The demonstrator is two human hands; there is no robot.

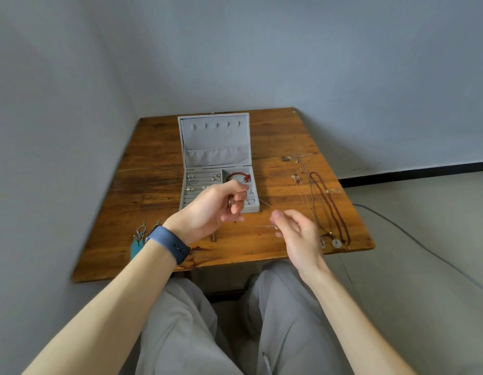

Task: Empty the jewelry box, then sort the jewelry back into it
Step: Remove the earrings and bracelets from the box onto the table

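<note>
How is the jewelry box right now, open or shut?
Open: the jewelry box lid stands up at the back, showing its hooks and pocket.

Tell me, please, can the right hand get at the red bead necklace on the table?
Probably yes: the red bead necklace lies uncovered just beside the right hand, though that hand already pinches a thin chain.

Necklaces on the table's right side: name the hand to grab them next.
Right, likely. The right hand hovers beside the necklaces; the left hand is over the jewelry box, farther off. Both seem to pinch a thin chain; stow that first.
</note>
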